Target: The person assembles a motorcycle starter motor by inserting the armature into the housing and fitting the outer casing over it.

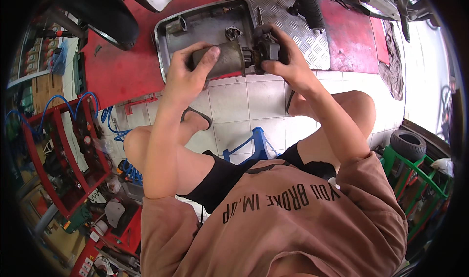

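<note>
My left hand (pixel 188 72) grips a grimy grey metal cylinder (pixel 228 58), a motor-like part held sideways in front of me. My right hand (pixel 286 57) holds the dark, blocky end piece (pixel 266 47) joined to the cylinder's right end. Both hands hold the part in the air, just above the near rim of a dirty metal tray (pixel 163 47). In the tray lie a short metal tube (pixel 176 25) and a small metal fitting (pixel 232 32).
The tray sits on a red lift platform (pixel 122 67) with checker plate (pixel 308 38). A black tyre (pixel 105 13) stands at the back left. A blue stool (pixel 254 147) is under me. A red rack (pixel 63 155) with blue hose is left, a small tyre (pixel 408 144) and green frame right.
</note>
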